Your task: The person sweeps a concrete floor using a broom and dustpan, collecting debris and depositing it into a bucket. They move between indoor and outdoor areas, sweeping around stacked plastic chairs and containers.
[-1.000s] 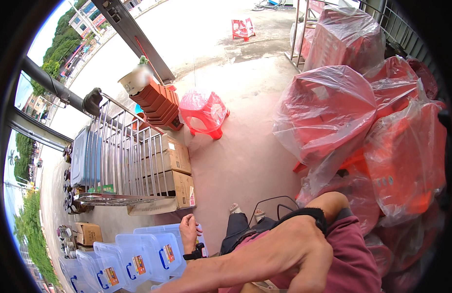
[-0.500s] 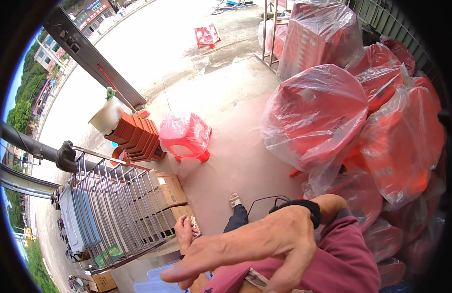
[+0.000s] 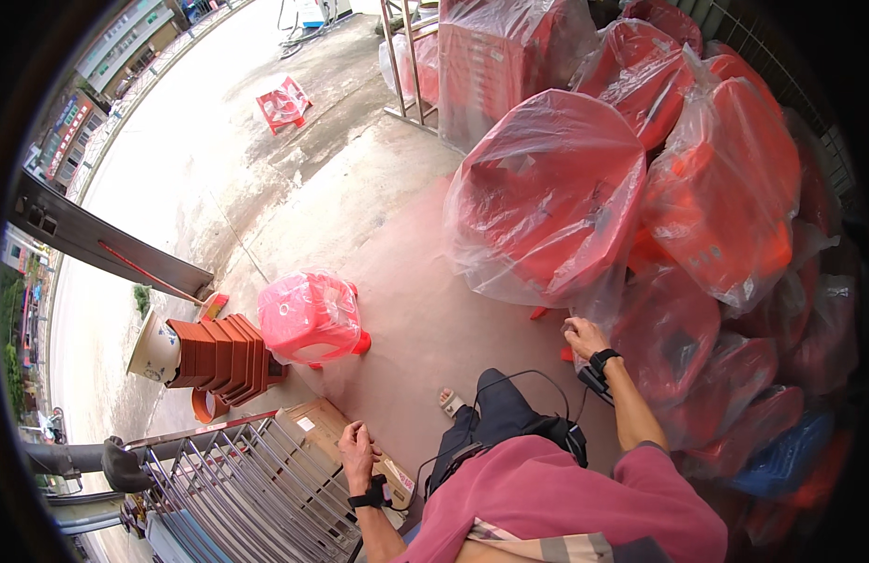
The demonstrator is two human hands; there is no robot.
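My left hand (image 3: 357, 452) is raised at the lower middle with its fingers curled in. Whether anything is inside them I cannot make out. Beside and beneath it is a cardboard box (image 3: 312, 424). My right hand (image 3: 586, 338) reaches out to the right, fingers bent closed at the lower edge of a clear plastic bag. What they hold, if anything, is hidden. The bag wraps a large red plastic chair (image 3: 556, 202). Ahead of me a red plastic stool (image 3: 310, 317), also under clear film, stands on the floor.
More wrapped red chairs (image 3: 725, 206) are heaped along the right, with a blue plastic piece (image 3: 781, 455) low among them. Brown nested planters (image 3: 223, 352) and a metal rack (image 3: 237, 483) line the left. A dark cable (image 3: 537, 377) loops by my legs. Farther off sits a small red stool (image 3: 284, 105).
My right hand has swung from close before me out to the wrapped chairs on the right. My left hand stays low in the middle. The view has turned right and down.
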